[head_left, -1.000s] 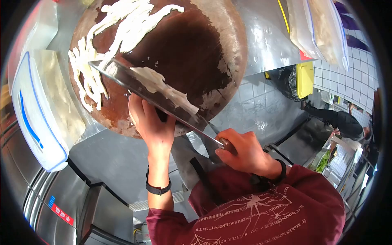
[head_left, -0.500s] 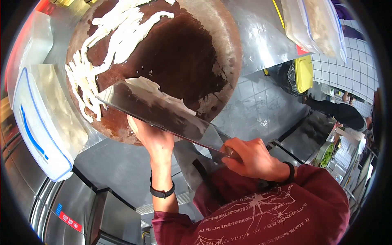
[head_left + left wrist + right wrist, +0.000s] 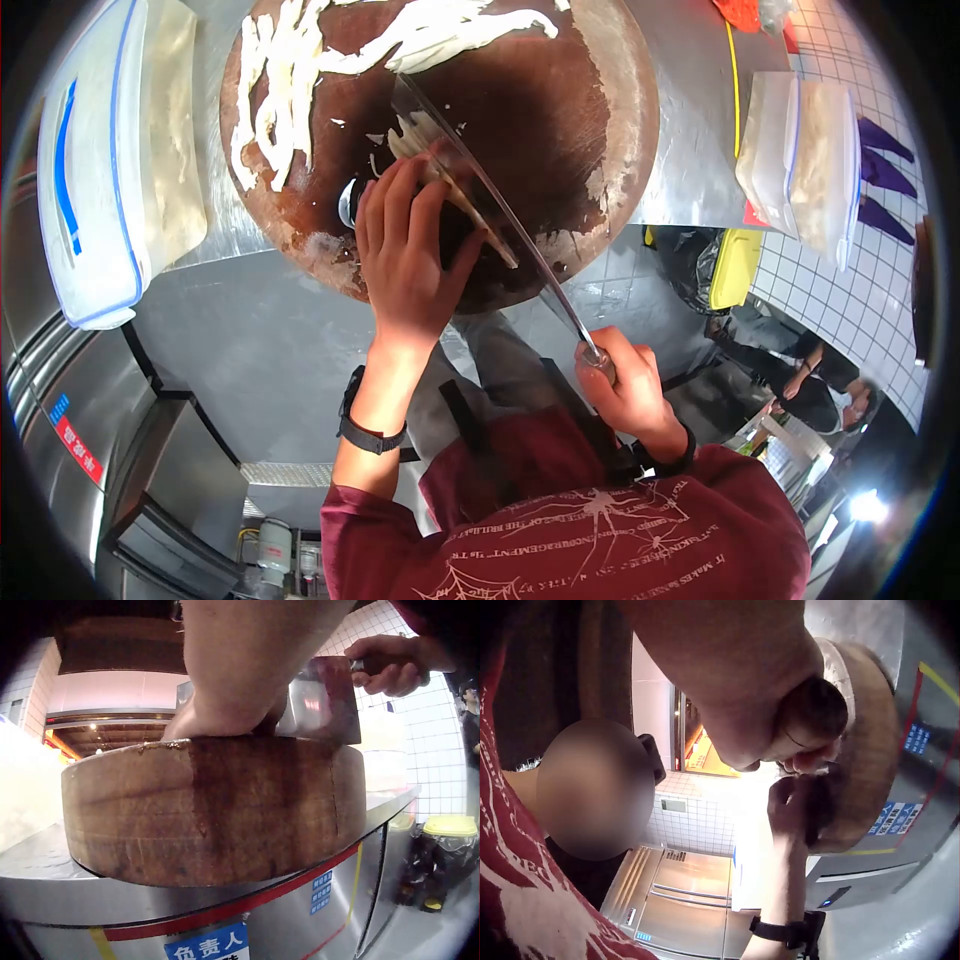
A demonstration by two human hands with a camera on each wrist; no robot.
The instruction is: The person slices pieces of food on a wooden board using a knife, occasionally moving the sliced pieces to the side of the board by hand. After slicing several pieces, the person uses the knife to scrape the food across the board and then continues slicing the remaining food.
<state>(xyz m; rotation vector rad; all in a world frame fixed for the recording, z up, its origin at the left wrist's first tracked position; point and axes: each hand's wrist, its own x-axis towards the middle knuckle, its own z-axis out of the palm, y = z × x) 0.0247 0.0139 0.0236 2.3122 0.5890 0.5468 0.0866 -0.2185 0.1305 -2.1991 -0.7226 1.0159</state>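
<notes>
Head view showed that the left hand [image 3: 405, 235] had come out from behind the blade since half a second before. The big knife with a wide, shiny metal blade [image 3: 490, 190] had tipped up, so its flat side looked like a thin line. Before, the blade had been between that hand and the pale, thin, long food piece [image 3: 420, 130]. Now the piece lay on the round brown wooden block [image 3: 545, 110], between the left fingers and the blade, and right beside the blade. The left fingers were long and a little bent, with their tips on the piece. The right hand [image 3: 630, 385] was wrapped tight around the knife's handle, well away from the piece. Long white strips [image 3: 285, 80] lay farther off on the block.
</notes>
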